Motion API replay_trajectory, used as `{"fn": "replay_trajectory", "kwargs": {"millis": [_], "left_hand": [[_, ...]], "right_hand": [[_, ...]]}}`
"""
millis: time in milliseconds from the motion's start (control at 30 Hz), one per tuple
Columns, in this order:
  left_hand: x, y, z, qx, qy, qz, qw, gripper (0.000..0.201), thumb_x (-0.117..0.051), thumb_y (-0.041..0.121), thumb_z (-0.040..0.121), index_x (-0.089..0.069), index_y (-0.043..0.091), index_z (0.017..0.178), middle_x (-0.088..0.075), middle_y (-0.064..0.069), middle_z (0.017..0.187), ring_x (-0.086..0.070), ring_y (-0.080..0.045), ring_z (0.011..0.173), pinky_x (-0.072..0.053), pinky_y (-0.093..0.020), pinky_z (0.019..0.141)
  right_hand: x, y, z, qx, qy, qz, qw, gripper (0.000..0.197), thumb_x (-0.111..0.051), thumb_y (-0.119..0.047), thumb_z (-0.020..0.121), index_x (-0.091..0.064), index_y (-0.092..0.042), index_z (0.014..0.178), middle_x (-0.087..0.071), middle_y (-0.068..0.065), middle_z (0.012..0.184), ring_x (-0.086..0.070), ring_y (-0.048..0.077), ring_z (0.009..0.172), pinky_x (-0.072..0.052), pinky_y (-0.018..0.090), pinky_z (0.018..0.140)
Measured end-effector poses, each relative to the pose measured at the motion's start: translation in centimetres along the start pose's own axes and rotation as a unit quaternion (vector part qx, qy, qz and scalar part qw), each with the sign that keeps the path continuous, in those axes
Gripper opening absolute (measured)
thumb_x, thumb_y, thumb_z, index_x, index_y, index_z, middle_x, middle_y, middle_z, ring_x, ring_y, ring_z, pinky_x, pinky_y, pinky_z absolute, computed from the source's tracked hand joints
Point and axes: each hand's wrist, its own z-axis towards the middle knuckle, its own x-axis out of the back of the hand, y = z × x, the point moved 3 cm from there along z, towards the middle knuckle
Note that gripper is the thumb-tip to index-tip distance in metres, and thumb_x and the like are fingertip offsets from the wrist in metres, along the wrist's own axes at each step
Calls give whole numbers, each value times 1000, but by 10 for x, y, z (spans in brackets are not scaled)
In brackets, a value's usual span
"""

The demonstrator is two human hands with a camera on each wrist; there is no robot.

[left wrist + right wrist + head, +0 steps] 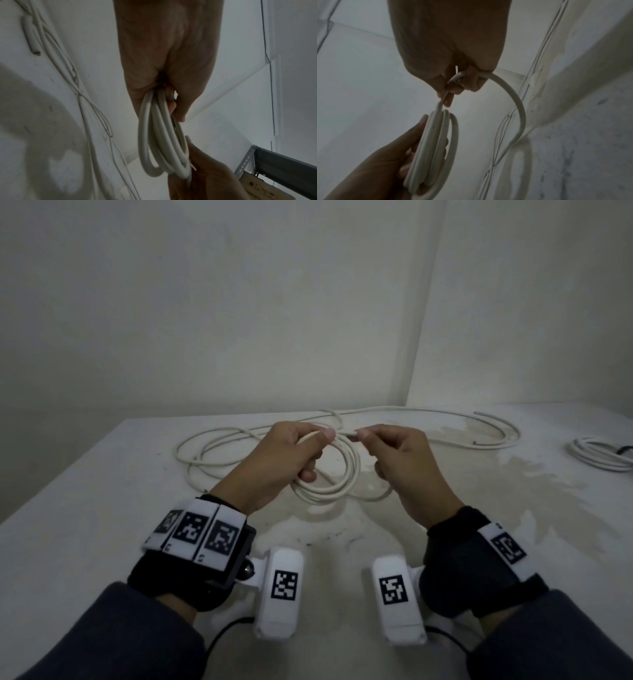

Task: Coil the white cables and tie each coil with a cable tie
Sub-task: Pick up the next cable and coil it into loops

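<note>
Two hands met over our stained white table (102,491) in a bare white corner: from the head, our left hand (284,460) gripped the cable coil (337,474). Left wrist: fingers curled round several loops. Right wrist: our right hand (447,54) pinched the cable's end (453,79).

The head view looks down from behind the hands; both close wrist views face along fingers, sharing the coil (163,148).

Dim light; bare pale walls (239,302) meet in a corner behind a white, stained table (85,491) (blotchy patches).
</note>
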Motion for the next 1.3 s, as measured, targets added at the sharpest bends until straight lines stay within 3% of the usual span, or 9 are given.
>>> {"fn": "replay_trajectory", "kwargs": {"millis": [167,267,433,533,633,833,933,1133,1300], "left_hand": [[-11,-3,-1,-4,-32,54,998,20,-57,20,95,-63,5,83,-37,13,51,-30,-5,44,-34,-18,44],[-9,-2,-2,-5,-39,21,999,28,-56,20,95,-64,15,69,-33,11,52,-28,-5,44,-31,-16,42],[4,2,0,-25,36,-77,996,26,-51,14,97,-58,13,72,-30,11,51,-24,-4,42,-28,-14,39],[9,1,1,-44,83,-83,992,26,-51,14,97,-58,12,72,-30,10,51,-25,-5,43,-29,-16,40],[4,-1,2,-43,113,-111,986,29,-52,13,97,-60,14,70,-30,10,50,-26,-5,42,-28,-16,39],[-6,0,-3,-60,151,-87,983,21,-50,17,98,-62,11,83,-30,3,55,-28,-6,43,-32,-17,39],[-12,1,-4,-65,170,-61,982,20,-50,19,98,-62,11,85,-36,5,52,-32,-5,42,-34,-17,40],[-20,4,-7,-62,158,7,986,18,-50,21,98,-61,16,86,-54,15,55,-48,1,40,-38,-14,41],[-24,3,-7,-55,137,36,988,18,-49,24,99,-57,8,101,-54,3,70,-49,-15,50,-42,-17,44]], "right_hand": [[13,-1,7,58,126,-20,990,17,-58,-12,94,-72,-12,85,-63,-18,60,-56,-4,57,-41,10,59],[28,2,11,44,163,9,986,18,-57,-12,95,-72,-9,86,-54,-20,48,-47,-3,45,-34,11,53],[13,5,6,-61,51,45,996,25,-53,-10,95,-66,-14,73,-56,-6,65,-46,3,57,-41,16,50],[-8,5,-1,-147,-65,148,976,23,-49,-3,93,-54,-9,71,-58,6,77,-56,17,76,-55,30,67],[-21,2,-6,-170,-84,243,951,16,-45,0,93,-52,-5,80,-65,14,89,-67,24,89,-56,36,81],[-30,4,-9,-228,-85,434,867,26,-36,1,94,-51,-7,114,-61,17,81,-61,25,72,-53,39,80],[-30,1,-10,-247,-116,471,839,30,-37,-13,94,-60,-5,111,-54,13,74,-52,23,65,-47,34,78],[-38,5,-10,-204,-67,305,928,42,-41,-45,99,-62,-9,97,-38,0,52,-38,12,48,-41,26,57],[-30,10,-5,-231,-44,246,940,60,-34,-59,96,-55,-6,74,-34,-2,43,-36,12,40,-35,30,58]]}}
